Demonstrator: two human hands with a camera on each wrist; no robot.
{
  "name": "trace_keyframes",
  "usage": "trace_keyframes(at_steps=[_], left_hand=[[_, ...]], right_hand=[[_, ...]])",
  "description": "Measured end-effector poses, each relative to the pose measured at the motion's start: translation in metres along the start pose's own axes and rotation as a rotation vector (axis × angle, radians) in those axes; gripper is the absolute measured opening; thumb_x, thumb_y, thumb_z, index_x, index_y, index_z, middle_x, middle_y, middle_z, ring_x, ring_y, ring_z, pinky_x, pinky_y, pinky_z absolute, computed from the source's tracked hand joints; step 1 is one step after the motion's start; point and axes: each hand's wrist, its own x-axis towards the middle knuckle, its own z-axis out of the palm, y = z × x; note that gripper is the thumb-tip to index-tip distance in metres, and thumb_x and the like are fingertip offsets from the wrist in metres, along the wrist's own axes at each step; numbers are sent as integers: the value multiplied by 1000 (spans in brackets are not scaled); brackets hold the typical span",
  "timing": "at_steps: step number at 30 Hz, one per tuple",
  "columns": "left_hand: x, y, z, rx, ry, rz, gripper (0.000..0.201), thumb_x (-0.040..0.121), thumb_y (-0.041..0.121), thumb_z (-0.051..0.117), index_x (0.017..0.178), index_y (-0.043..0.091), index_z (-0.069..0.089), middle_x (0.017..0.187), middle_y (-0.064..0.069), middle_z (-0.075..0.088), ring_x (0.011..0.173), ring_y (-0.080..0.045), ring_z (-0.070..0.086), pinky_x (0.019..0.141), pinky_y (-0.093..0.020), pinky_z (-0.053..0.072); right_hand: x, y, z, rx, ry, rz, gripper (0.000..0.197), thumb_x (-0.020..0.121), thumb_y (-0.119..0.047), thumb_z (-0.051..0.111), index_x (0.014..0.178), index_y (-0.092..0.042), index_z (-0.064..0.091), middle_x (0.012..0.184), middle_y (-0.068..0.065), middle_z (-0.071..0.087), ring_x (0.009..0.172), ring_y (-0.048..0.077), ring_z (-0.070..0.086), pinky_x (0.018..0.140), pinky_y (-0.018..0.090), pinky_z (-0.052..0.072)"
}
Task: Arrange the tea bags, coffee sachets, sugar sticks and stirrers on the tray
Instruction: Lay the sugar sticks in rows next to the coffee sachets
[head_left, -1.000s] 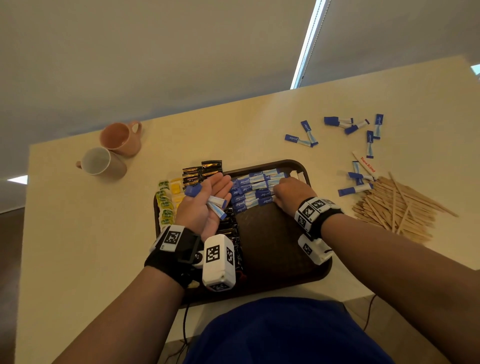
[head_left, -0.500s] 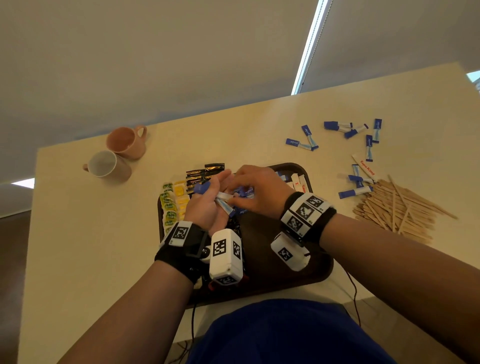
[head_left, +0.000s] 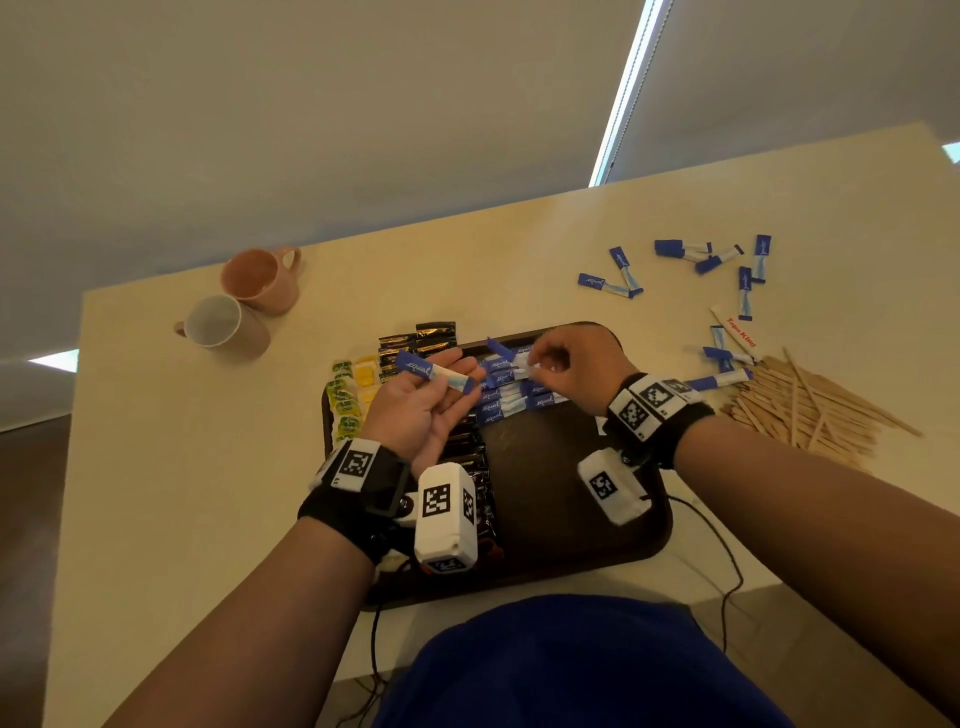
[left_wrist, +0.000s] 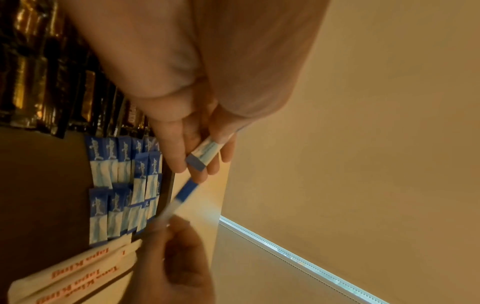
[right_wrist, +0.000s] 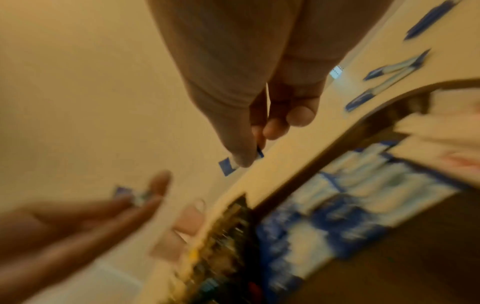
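A dark brown tray (head_left: 545, 467) holds green and yellow tea bags (head_left: 345, 402) on its left, black coffee sachets (head_left: 415, 343) beside them, and rows of blue-and-white sugar sticks (head_left: 511, 397) at the far middle. My left hand (head_left: 449, 382) is palm up over the sachets, its thumb pinning one blue sugar stick (left_wrist: 203, 153) against the fingers. My right hand (head_left: 535, 364) hovers just above the sugar rows and pinches another sugar stick (head_left: 506, 356) by its white end. Wooden stirrers (head_left: 810, 410) lie heaped on the table, right of the tray.
Several loose sugar sticks (head_left: 618, 275) are scattered on the table beyond and right of the tray, with a white paper-wrapped stick (head_left: 737, 332) among them. Two mugs (head_left: 244, 306) stand at the far left. A cable (head_left: 727, 561) trails off the near table edge.
My right hand left the sugar rows, came to my left palm, pinched a stick there and has carried it back right over the rows. One stick is left in my left hand.
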Motion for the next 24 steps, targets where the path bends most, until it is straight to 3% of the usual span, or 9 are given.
trace_keyframes(at_steps=[3, 6, 9, 12, 18, 24], left_hand=[[-1, 1, -7, 34, 53, -10, 29, 105, 1, 35, 111, 3, 63, 112, -18, 68, 105, -27, 69, 89, -38, 56], [-3, 1, -11, 68, 78, -21, 28, 105, 1, 35, 111, 2, 63, 111, -18, 68, 104, -27, 69, 92, -39, 55], [-4, 1, -13, 66, 87, -26, 28, 105, 2, 35, 112, 2, 63, 115, -19, 67, 103, -27, 70, 91, -38, 56], [-5, 1, -12, 55, 85, -34, 29, 105, 2, 35, 112, 2, 63, 116, -19, 67, 103, -26, 69, 90, -37, 56], [-4, 1, -10, 54, 89, -33, 29, 105, 2, 35, 115, 2, 62, 115, -19, 67, 106, -27, 69, 93, -38, 55], [-3, -2, -13, 57, 98, -32, 28, 105, 2, 36, 116, 2, 62, 112, -17, 69, 106, -27, 70, 96, -40, 54]], right_hand=[[-7, 23, 14, -202, -204, 32, 16, 92, -22, 67, 105, -15, 73, 98, -5, 62, 90, 10, 56, 81, 21, 44], [-15, 32, 32, -340, -359, -51, 14, 94, -19, 62, 103, -15, 72, 105, -1, 60, 99, 16, 57, 88, 26, 47], [-20, 37, 44, -403, -388, -152, 15, 93, -14, 59, 101, -15, 73, 103, 1, 60, 100, 18, 54, 88, 32, 50], [-22, 39, 47, -439, -454, -180, 17, 93, -19, 61, 107, -19, 70, 107, -1, 58, 105, 17, 51, 87, 30, 47], [-22, 37, 43, -372, -382, -108, 21, 96, -27, 60, 112, -16, 68, 110, 0, 60, 105, 16, 53, 88, 25, 42], [-20, 34, 52, -397, -464, -98, 21, 97, -21, 57, 112, -15, 71, 111, 3, 60, 105, 19, 55, 91, 29, 46]])
